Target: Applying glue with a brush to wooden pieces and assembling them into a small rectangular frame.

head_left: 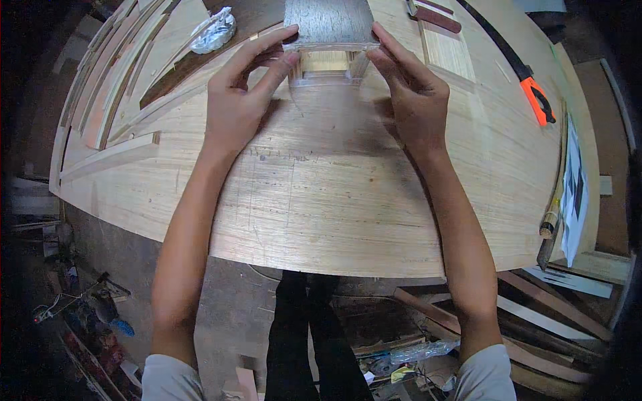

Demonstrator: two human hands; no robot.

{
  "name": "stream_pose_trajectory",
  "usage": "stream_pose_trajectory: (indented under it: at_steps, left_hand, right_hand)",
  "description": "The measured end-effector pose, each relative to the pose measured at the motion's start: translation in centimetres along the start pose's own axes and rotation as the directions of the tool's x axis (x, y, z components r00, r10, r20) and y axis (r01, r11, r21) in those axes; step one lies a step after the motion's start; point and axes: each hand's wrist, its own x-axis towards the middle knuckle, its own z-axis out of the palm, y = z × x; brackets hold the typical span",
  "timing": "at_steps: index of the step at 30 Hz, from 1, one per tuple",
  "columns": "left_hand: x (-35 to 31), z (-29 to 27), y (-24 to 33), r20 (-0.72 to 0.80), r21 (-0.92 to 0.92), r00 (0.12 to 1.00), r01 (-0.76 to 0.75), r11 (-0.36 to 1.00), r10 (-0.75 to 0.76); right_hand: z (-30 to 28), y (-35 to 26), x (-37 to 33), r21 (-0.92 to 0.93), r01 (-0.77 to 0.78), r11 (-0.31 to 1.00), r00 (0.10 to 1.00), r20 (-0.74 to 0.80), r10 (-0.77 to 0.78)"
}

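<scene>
At the far middle of the wooden tabletop [334, 200] stands a small wooden box [326, 63] with a dark, shiny panel [328, 23] on top. Its near side is open and shows pale wood within. My left hand [235, 103] grips the box's left side, fingers along the panel edge and thumb lower down. On the opposite side my right hand [421, 100] pinches the panel's right edge and the wall under it. Where the fingers wrap behind is hidden, and the box's far end is cut off by the frame.
A saw with an orange handle [535, 100] lies at the right. Beyond my right hand are a dark-red handled tool [435, 17] and a pale board [447, 50]. Wood strips [114, 73] and a crumpled white wrapper [214, 30] lie left. Timber offcuts [535, 321] cover the floor.
</scene>
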Motion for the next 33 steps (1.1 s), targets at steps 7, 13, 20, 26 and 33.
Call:
stream_pose_trajectory:
  at_steps: [7,13,20,26,33]
  left_hand:
    - [0.11,0.04,0.11,0.003,0.016,1.0,-0.014,1.0,0.014]
    - [0.05,0.05,0.09,-0.002,0.018,0.999,-0.055,0.998,0.055]
    - [0.08,-0.03,0.18,0.007,0.052,0.998,-0.059,0.997,0.059]
    - [0.14,-0.02,0.0,0.0,0.02,0.999,-0.052,0.998,0.052]
    - [0.06,-0.16,0.12,0.001,0.026,1.0,-0.026,0.999,0.026]
  right_hand:
    - [-0.28,0.65,0.1,-0.035,0.092,0.995,0.996,0.02,-0.092]
    - [-0.23,0.36,0.03,-0.022,0.038,0.999,0.999,0.011,-0.038]
    - [-0.23,0.04,-0.05,-0.017,0.001,1.0,1.0,0.022,0.0]
    - [-0.26,0.22,0.09,-0.024,0.042,0.999,0.999,0.032,-0.042]
    - [0.01,-0.18,-0.02,-0.023,0.003,1.0,1.0,0.023,-0.002]
